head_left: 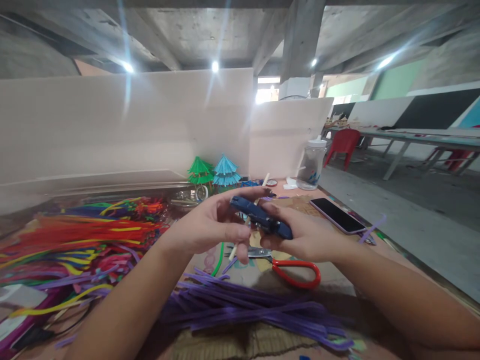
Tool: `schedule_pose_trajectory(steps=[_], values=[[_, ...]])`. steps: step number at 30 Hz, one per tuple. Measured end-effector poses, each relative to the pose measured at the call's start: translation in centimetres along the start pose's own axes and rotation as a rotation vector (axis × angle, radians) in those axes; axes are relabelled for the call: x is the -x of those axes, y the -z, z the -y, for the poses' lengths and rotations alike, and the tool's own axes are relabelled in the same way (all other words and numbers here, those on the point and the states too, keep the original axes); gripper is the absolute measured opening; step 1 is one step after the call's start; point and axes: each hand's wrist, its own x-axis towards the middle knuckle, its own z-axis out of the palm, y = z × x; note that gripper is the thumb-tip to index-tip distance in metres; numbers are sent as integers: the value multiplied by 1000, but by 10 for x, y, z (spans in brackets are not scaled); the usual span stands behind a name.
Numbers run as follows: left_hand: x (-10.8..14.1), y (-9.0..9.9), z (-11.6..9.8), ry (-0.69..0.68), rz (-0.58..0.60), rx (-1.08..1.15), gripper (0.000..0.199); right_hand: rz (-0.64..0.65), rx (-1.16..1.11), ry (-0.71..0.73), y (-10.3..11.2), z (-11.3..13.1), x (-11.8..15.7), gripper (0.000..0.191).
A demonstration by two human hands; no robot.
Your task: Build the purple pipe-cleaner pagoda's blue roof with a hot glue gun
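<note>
In the middle of the head view, my left hand [213, 222] is closed around a thin pale stick [233, 251], which slants up between its fingers. My right hand [307, 230] grips a dark blue hand tool [258, 216] that looks like a small stapler; its far end reaches into my left hand. Where tool and stick meet is partly covered by my fingers. Red-handled scissors [296, 272] lie just below my hands. Nearer to me is a loose heap of purple pipe cleaners [255, 310], on and around a piece of corrugated cardboard [225, 347].
Many coloured pipe cleaners [86, 232] are piled at left. A green [201, 170] and a light blue tree-shaped craft [226, 171] stand at the back. A phone [337, 215] and a clear plastic jar [310, 167] are at right. A white partition [123, 125] rises behind.
</note>
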Motion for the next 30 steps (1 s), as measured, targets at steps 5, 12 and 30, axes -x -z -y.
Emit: schedule_pose_trajectory(steps=[5,12,30], values=[[9,9,0,-1,111,-146,64,-6,94,23,-6,6,8,19],[12,9,-3,28,216,-78,54,-37,101,76,-13,5,12,21],[8,34,1,-6,222,53,66,7,160,15,-5,12,6,40]])
